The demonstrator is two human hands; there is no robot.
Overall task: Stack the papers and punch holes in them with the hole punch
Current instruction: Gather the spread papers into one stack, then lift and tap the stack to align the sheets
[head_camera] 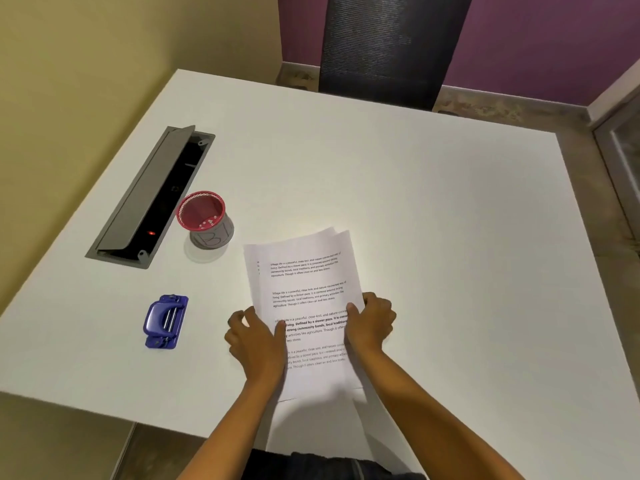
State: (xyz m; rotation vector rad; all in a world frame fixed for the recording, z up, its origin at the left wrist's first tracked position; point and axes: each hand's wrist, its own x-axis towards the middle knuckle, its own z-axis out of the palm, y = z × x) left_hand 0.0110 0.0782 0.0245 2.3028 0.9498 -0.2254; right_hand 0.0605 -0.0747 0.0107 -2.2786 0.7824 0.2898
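Observation:
A loose stack of printed white papers [304,282] lies on the white table [433,209] in front of me, its top edges fanned out unevenly. My left hand [256,337] grips the stack's left edge, thumb on top of the sheets. Across from it, my right hand [370,322] holds the right edge the same way. The blue hole punch [165,322] rests on the table to the left of my left hand, untouched.
A red mesh cup [205,218] with small bits inside stands behind the punch. Left of it is an open grey cable hatch [149,199] set into the table. A dark chair back [391,46] rises beyond the far edge.

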